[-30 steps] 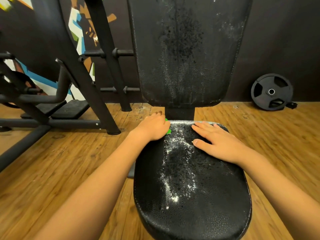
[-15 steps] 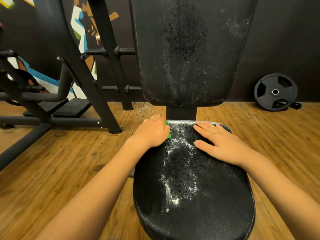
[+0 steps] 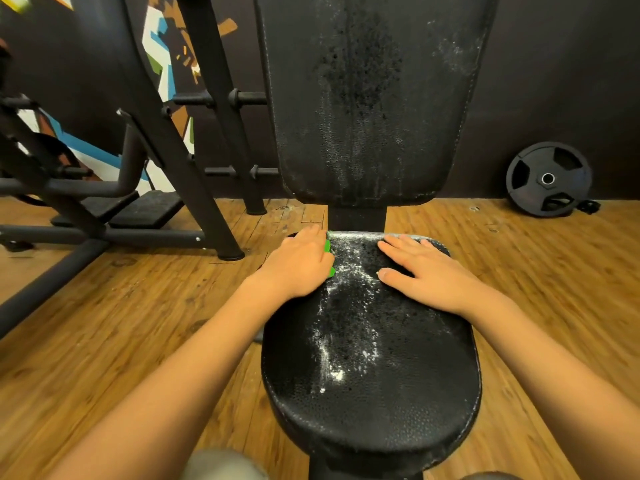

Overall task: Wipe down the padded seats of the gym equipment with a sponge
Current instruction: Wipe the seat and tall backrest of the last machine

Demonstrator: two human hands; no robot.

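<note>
Pressing the green sponge (image 3: 327,246) onto the seat pad (image 3: 374,393), the left hand (image 3: 297,266) curls its fingers round it while the right hand (image 3: 427,275) (fingers flat, empty) steadies the pad.

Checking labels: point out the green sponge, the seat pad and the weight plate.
green sponge (image 3: 327,246): head view, on its exposed green edge.
seat pad (image 3: 374,393): head view, on the bare front middle of its top.
weight plate (image 3: 548,179): head view, on its centre hub.
</note>
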